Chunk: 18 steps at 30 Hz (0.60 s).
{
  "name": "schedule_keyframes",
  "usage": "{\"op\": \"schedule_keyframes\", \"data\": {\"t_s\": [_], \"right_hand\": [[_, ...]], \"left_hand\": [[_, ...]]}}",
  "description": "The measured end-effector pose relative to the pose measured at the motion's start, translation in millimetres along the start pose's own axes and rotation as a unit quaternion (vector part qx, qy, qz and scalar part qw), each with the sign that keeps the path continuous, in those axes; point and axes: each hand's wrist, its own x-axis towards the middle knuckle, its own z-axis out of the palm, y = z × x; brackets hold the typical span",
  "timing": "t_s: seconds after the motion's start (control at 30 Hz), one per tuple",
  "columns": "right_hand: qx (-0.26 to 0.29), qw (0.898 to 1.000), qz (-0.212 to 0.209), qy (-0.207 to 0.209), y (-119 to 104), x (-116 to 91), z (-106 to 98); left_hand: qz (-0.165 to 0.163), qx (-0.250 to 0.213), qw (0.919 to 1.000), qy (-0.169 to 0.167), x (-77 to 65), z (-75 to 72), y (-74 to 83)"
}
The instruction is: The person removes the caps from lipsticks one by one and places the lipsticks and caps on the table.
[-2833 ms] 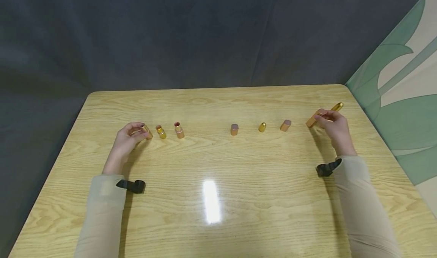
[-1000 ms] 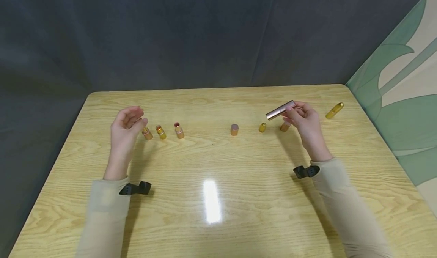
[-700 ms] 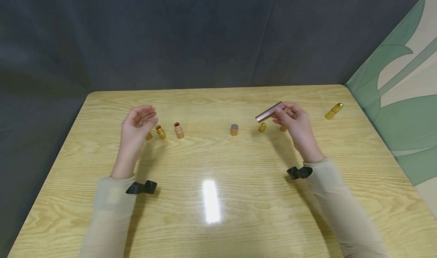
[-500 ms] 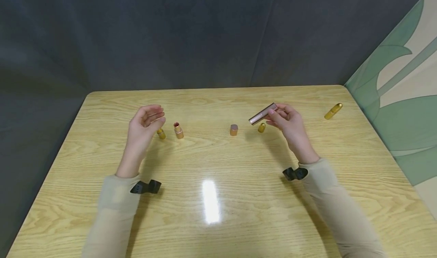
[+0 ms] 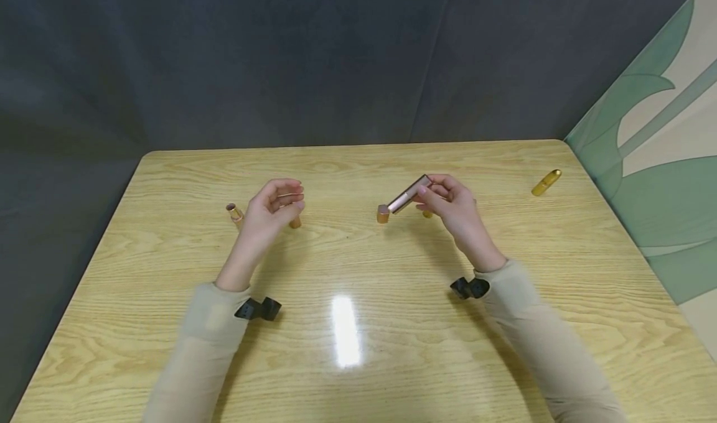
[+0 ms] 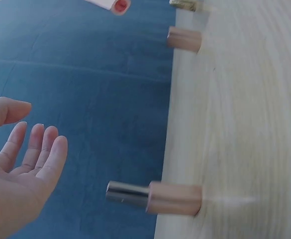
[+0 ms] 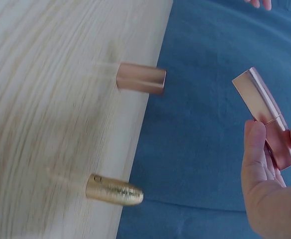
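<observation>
My right hand [image 5: 455, 214] pinches a closed rose-gold lipstick [image 5: 409, 194] in the air, tilted, its lower end beside a rose-gold lipstick cap [image 5: 383, 214] standing on the table. Partly behind that hand is a gold cap [image 5: 427, 214], seen whole as a gold rounded cap [image 7: 114, 190] in the right wrist view. My left hand [image 5: 267, 211] hovers with loosely bent fingers and holds nothing. It partly covers one uncapped lipstick base [image 5: 295, 223]; another uncapped base [image 5: 234, 214] stands to its left. The gold base between them is hidden.
A closed gold lipstick [image 5: 546, 182] lies near the right end of the wooden table [image 5: 358, 267]. A dark curtain [image 5: 336, 62] hangs behind the table's far edge. A green leaf-patterned surface [image 5: 672, 180] borders the right side.
My right hand picked up the rose-gold lipstick from the far right and carried it left towards the middle. My left hand let go of the leftmost base, rose and moved right.
</observation>
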Motion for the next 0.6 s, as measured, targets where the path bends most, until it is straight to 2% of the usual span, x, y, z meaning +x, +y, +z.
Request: {"op": "schedule_keyframes", "data": {"t_s": [0.43,0.6], "right_hand": [[-0.004,0.999,0.006,-0.033,6.1,-0.6,18.7],[-0.003,0.999,0.006,-0.048,8.7,-0.1,25.3]], "left_hand": [[-0.018,0.042,0.9938,-0.101,3.0,31.9,-12.7],[-0.010,0.060,0.9895,-0.131,3.7,41.7,-17.1]]}}
